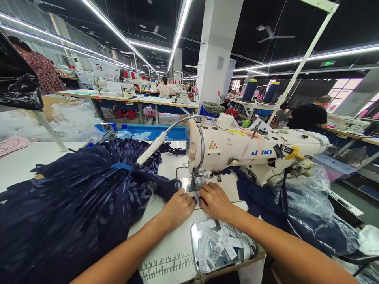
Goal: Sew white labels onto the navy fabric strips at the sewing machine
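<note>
Fingers curled and drawn close together, the left hand (180, 206) and right hand (215, 200) pinched small edges of dark fabric (194, 200) just on the near side of the presser foot (193, 184) of a white JUKI sewing machine (222, 146). The fingers hid most of the piece, and whether the needle was down in it could not be told. The work in hand appeared to be lining up the fabric at the stitching point; the next move called for even tension from both sides, with fingertips clear of the needle.

Beside the left hand, a navy roll (166, 187) reached from a gathered navy bundle (89, 197), cinched with a blue tie (121, 167), that covered the left of the desk (164, 256). A white lamp (152, 148) on a bendable neck leaned over it. On the near side of the hands, a metal tray (194, 240) held loose printed labels (217, 252), next to ruler marks on the desk. More navy cloth (254, 197) lay to the right, by a clear plastic bag (314, 197). On the far side stood two navy thread cones (250, 90), and a co-worker in black (308, 115) bent over another station at far right.
</note>
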The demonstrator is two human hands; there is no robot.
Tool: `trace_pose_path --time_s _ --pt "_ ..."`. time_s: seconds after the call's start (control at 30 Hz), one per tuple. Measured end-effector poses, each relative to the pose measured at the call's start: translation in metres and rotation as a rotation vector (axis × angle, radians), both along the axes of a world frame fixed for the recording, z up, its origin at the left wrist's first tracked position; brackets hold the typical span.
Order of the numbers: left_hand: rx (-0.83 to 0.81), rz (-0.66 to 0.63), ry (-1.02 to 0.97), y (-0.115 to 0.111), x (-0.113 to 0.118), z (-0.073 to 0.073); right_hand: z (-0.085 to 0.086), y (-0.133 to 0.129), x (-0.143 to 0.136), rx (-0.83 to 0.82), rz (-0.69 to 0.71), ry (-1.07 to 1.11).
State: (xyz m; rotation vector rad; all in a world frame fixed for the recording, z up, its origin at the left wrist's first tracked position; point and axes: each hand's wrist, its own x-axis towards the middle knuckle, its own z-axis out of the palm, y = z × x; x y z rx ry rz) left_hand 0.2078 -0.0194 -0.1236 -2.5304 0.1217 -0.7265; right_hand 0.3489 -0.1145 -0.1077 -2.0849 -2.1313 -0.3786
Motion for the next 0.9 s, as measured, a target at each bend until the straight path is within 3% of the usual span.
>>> trace_pose_path --time_s 0.2,0.5,0.67,0.9 --pt "-0.006 -0.002 -0.016 -0.003 -0.003 0.005 0.001 0.003 0.01 -0.004 0.005 0.263" --pt "-0.013 -0.018 -0.104 -0.003 -0.001 0.006 -0.02 0.014 0.016 0.088 0.011 0.566" --pt "-0.011 -0.024 -0.079 -0.002 0.003 0.004 -0.024 0.015 0.017 0.122 0.02 0.647" --pt "-0.002 -0.029 -0.029 -0.003 0.004 0.005 -0.016 0.009 0.011 0.124 -0.001 0.635"
